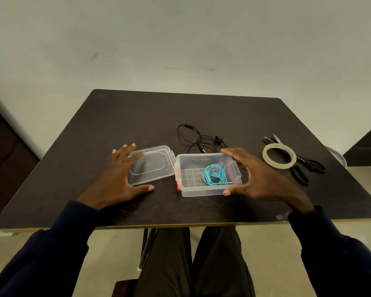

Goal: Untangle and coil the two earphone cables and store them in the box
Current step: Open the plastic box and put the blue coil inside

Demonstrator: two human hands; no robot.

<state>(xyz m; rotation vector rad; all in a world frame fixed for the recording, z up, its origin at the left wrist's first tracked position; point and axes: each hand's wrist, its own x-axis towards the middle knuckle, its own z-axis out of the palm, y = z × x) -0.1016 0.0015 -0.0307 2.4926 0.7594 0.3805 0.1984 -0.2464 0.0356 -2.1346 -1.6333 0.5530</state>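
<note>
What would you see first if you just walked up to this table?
The bright turquoise earphone cable jumps out, coiled inside the open clear box mid-table. The left hand lies spread on the lid beside it; the right hand is spread at the box's right end. A loose black cable sprawls behind the box.

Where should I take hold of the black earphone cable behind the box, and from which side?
Probably pinch the black earphone cable where its loops cross in the middle, coming down from above with the right hand, whose fingertips are nearest. It lies flat and loose on the table, and the box stands in front of it.
</note>
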